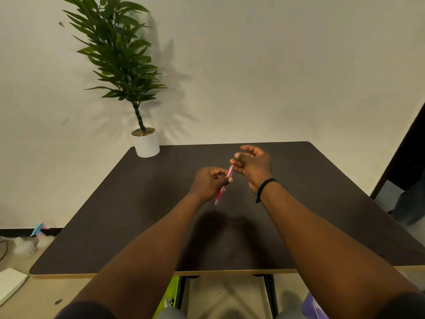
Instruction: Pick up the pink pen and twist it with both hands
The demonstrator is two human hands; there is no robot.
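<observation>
**Ana:** Head view first, biggest thing down. What fills it?

**Ben:** A dark table [138, 215] against a pale wall, with a potted plant [146, 141] at its far left corner. On the floor to the left lie a white slab [10, 284], some white fluff [30, 245] and a blue scrap [38, 229]. Both bare forearms reach out over the tabletop.

**Ana:** And the hands?

**Ben:** The left hand [210, 184] has its fingers and thumb curled round the middle of a pink pen [222, 191], pinching it. The right hand [253, 166], with a black wrist band [264, 187], meets the pen's upper end; its fingertips appear to nip that end, while the remaining fingers curl loosely above.

**Ana:** Where exactly is the pen?

**Ben:** Held in the air above the middle of the table, tilted, tip pointing down and toward the person, upper end up at the right hand. It touches nothing but the two hands.

**Ana:** How far along would you judge the work?

**Ben:** Midway, I'd say. The pen is off the table and gripped at both ends, so the pick-up is done. Whether a cap or end piece is coming off or going on I cannot tell; the motion blur hides it. No separate cap shows on the table, so the pen looks to be in one piece, with the pulling or twisting left.
</observation>
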